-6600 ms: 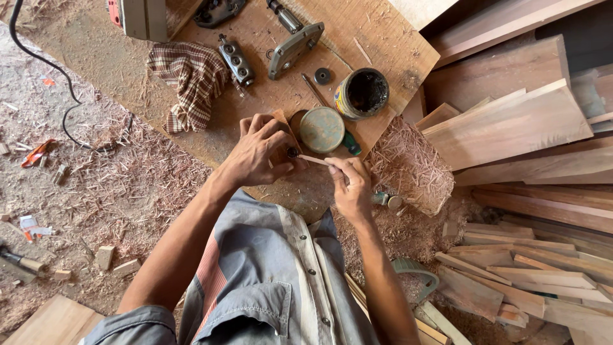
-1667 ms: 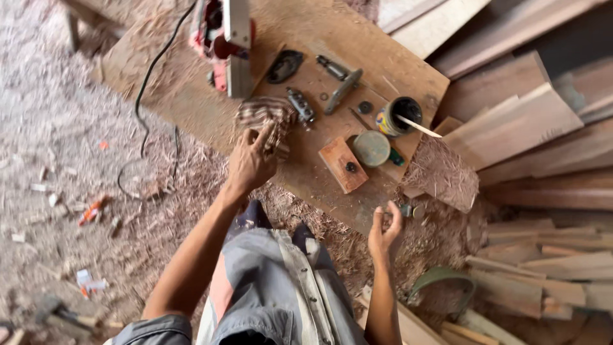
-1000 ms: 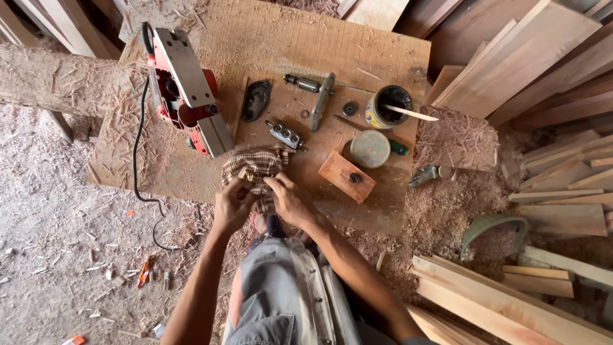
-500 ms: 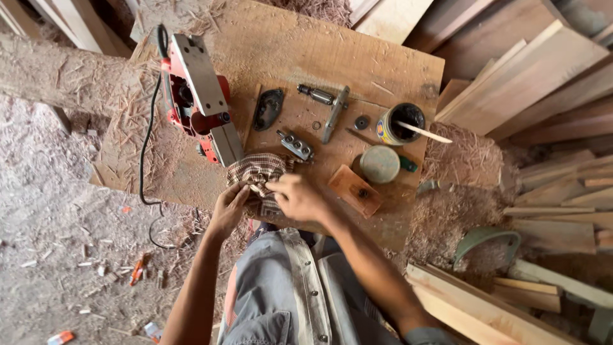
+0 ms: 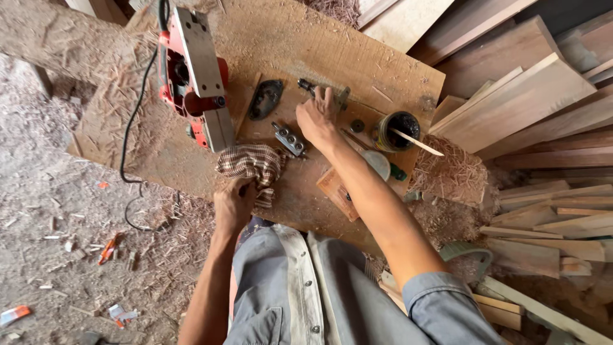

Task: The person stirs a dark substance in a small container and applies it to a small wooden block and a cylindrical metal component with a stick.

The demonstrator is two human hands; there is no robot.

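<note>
Fingers (image 5: 332, 101) of right hand (image 5: 317, 121) closing on metal tool (image 5: 324, 93) beyond checked rag (image 5: 250, 163); left hand (image 5: 234, 203) clutches rag; tool not lifted.

Floor: bare ground strewn with pale sawdust and curled wood shavings (image 5: 57, 211), with small orange and white scraps scattered at the left.
Work surface: a rough brown plywood board (image 5: 319, 45), dusted with shavings.
Right side: stacked tan and reddish timber planks (image 5: 511, 108).
Light: soft, even daylight.
</note>
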